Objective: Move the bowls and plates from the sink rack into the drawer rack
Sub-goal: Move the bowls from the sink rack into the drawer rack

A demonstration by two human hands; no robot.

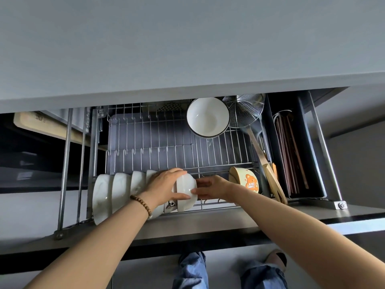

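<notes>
Item in hand: one white bowl [186, 190], on edge at the front rail of the drawer rack [158, 142], about midway along it, hard against the right end of a row [116, 188] of white bowls that runs to the front left corner. Your left hand [164, 186] lies over the top of the bowl with fingers curled round it and the thumb along its near side, clamped on it. Your right hand [210, 187] meets the bowl's right face with the thumb; whether its fingers also grip cannot be told. The two hands are close together, with the bowl between them. Other stock in the rack: a bear bowl [248, 181] tilted at the front right corner, a rimmed bowl [208, 117] leaning at the back edge, and a skimmer [242, 110] at the back right corner. Beside it, a spatula [273, 180] along the right edge and chopsticks [291, 155] in the side bin. Step, as judged: seating this bowl at the end of the row. Next move calls for settling it in the wires so it leans on its neighbour, then letting go gently with both hands and checking that the row does not tip. The sink rack is out of view, so what remains there cannot be counted.
</notes>
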